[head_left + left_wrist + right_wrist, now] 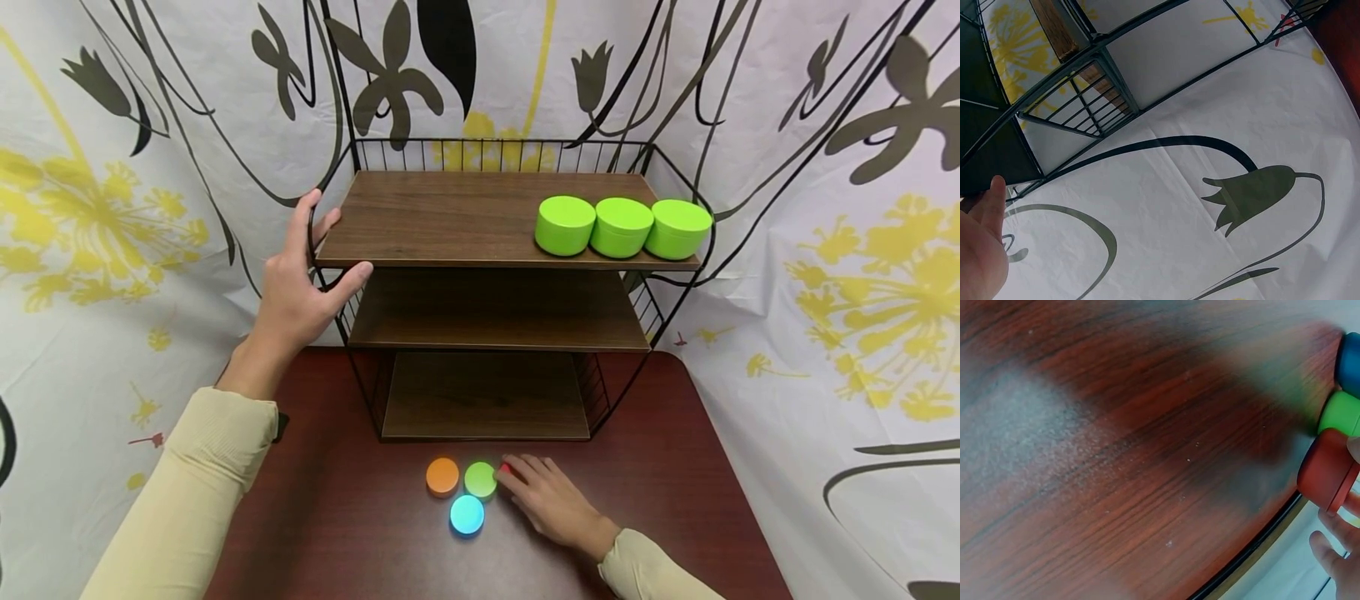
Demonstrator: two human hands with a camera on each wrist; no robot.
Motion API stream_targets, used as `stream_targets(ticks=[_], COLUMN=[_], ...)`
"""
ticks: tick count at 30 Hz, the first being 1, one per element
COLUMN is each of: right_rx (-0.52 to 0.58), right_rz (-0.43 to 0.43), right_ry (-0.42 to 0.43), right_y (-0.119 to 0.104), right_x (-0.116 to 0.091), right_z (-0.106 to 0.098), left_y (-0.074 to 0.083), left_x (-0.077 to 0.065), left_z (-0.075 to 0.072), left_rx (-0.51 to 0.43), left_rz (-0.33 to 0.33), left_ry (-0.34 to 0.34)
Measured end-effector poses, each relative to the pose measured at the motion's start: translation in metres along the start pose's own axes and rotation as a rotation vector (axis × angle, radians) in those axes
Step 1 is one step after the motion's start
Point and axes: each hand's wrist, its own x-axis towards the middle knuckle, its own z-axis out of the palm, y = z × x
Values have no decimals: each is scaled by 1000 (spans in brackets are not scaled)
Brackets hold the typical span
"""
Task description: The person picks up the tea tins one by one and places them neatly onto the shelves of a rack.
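Note:
My left hand (296, 287) grips the upper left side of a three-tier shelf rack (480, 212), its thumb at the front corner and fingers about the black wire side. In the left wrist view, part of that hand (985, 244) shows beside the wire frame. On the table, my right hand (553, 504) holds a small red round tin (1325, 472), mostly covered by fingers in the head view. Touching or close beside it is a green round tin (480, 480). An orange tin (442, 477) and a blue tin (467, 515) stand near the green one.
Three light green round tins (565, 225) stand in a row at the right of the rack's top board. Below are a middle board (495, 308) and a bottom board (487, 396). A dark red table (315, 517) carries the rack; patterned white cloth (825, 275) surrounds it.

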Motion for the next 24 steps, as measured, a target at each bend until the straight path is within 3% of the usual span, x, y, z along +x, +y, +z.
stream_targets(ticks=[24], right_rx=[-5], right_rz=[-62], right_ry=[-11], right_y=[-7], right_x=[1], right_z=[-25], left_y=[1], left_x=[0], left_z=[-1], left_rx=[-8], left_rz=[-15], left_ry=[-17])
